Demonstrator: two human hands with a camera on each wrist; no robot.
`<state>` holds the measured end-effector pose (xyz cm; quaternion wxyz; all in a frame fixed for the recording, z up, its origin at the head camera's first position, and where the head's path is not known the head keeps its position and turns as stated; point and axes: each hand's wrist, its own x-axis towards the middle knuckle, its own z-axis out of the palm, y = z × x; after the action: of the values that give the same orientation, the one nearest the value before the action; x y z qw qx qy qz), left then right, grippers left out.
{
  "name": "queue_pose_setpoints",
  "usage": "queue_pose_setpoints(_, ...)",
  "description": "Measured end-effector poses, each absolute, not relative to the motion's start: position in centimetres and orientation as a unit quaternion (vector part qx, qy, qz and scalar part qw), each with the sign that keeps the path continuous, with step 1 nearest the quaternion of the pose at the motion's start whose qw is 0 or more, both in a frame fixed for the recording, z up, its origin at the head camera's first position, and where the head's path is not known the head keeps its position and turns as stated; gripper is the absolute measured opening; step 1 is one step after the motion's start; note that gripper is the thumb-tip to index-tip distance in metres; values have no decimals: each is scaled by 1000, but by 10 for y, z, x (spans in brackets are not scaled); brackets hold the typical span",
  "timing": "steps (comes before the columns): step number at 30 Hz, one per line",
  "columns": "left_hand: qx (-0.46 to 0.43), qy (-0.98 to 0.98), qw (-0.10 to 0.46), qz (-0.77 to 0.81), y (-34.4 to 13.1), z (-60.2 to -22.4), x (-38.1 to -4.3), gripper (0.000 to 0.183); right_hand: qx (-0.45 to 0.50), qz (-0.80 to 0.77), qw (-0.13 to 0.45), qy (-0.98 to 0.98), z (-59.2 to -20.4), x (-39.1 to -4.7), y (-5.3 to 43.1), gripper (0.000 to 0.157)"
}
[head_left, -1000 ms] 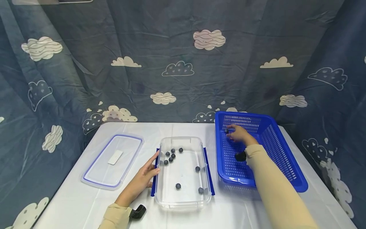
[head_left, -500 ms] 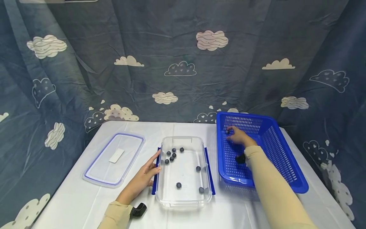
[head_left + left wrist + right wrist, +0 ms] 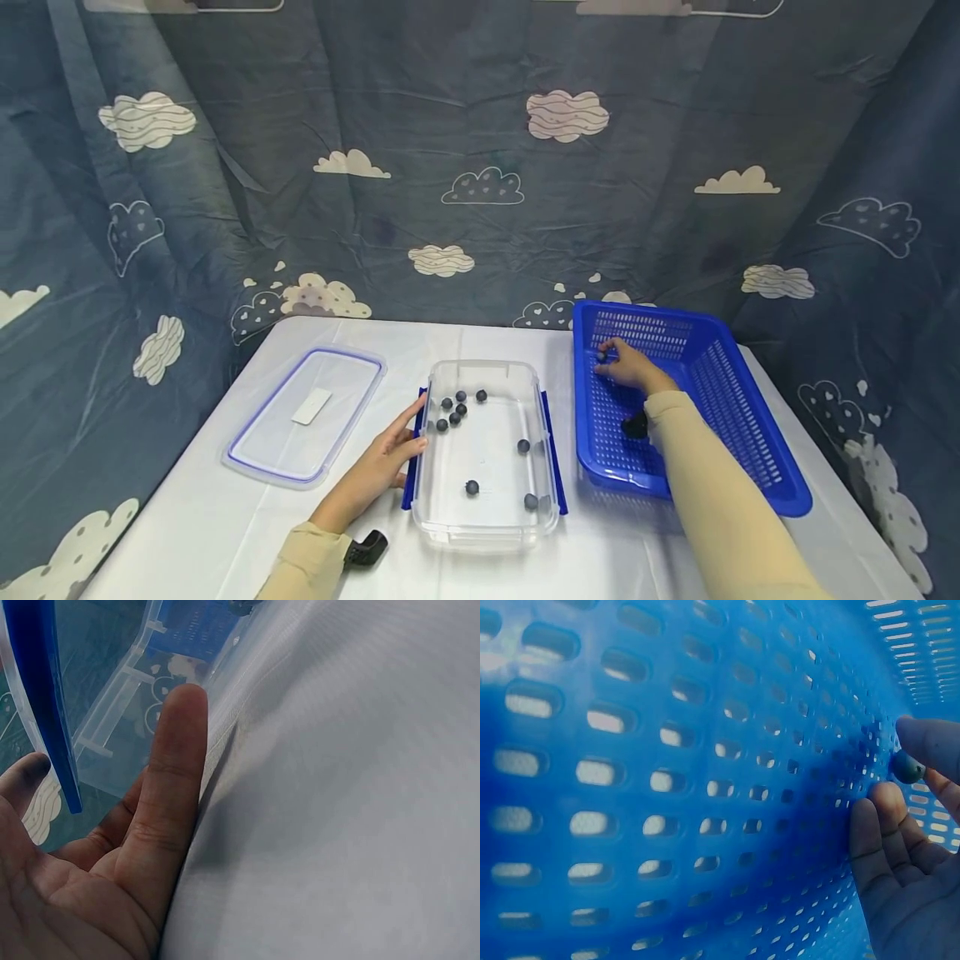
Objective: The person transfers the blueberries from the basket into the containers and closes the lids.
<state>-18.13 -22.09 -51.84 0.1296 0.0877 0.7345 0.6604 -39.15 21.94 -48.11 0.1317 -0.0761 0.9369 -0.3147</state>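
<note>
My left hand (image 3: 375, 467) rests against the left side of a clear plastic container (image 3: 480, 533), fingers extended by its blue side latch (image 3: 45, 697). Several blueberries (image 3: 472, 488) lie inside the container, most bunched toward its far left. Inside the blue basket (image 3: 622, 479), at its left wall, my right hand (image 3: 630, 367) pinches a single blueberry (image 3: 907, 766) at its fingertips. The other fingers (image 3: 866, 825) of that hand are bent beside the perforated wall.
A clear lid (image 3: 273, 462) with a blue seal and a white label lies flat left of the container. White cloth (image 3: 187, 533) covers the table. A dark cloud-print curtain (image 3: 480, 108) hangs behind and at both sides.
The right fingers have closed in slightly around the blueberry at the basket's left wall. My left hand has kept its place on the container. The head view has shifted slightly.
</note>
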Motion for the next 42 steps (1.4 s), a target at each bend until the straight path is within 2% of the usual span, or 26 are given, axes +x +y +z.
queue_pose_setpoints(8, 93, 740, 127, 654, -219, -519, -182, 73, -79, -315, 114, 939, -490, -395, 223, 40)
queue_pose_setpoints(17, 86, 738, 126, 657, -219, -518, -182, 74, -71, -310, 96, 943, -490, -396, 224, 20)
queue_pose_setpoints(28, 85, 731, 129, 665, -217, -520, -182, 75, -81, -304, 77, 946, -487, -392, 229, 22)
queue_pose_setpoints(36, 82, 731, 130, 665, -215, -519, -179, 74, -82, -351, 129, 924, -474, -391, 230, 20)
queue_pose_setpoints(42, 83, 728, 131, 668, -216, -520, -179, 73, -107, -377, 116, 913, -459, -386, 222, 24)
